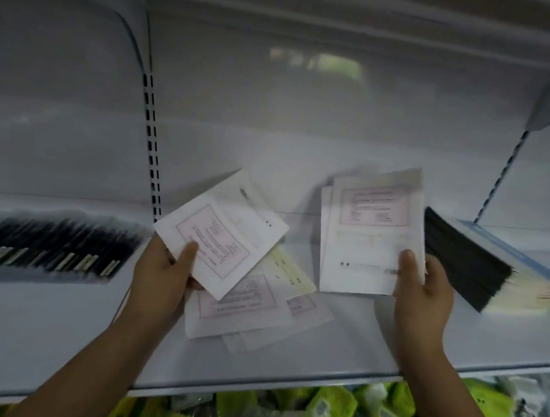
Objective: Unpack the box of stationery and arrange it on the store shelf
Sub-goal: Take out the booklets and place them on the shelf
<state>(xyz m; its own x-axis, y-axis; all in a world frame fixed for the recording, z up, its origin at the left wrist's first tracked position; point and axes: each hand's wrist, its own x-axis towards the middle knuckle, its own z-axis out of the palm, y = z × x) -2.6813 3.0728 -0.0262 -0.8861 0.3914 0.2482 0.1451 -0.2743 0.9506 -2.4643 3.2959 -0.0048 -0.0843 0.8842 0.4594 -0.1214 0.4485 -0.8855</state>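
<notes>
The left hand (162,264) and right hand (423,285) are each gripping white booklets above loose booklets (256,311) lying on the shelf (49,337).

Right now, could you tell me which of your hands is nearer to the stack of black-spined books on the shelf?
Right. The right hand, holding a white booklet, is just left of the stack of books; the left hand is well beyond it, holding another.

White metal shelf (33,335) w/ slotted upright (152,148), dim light, green packs (330,414) on tier below.
</notes>
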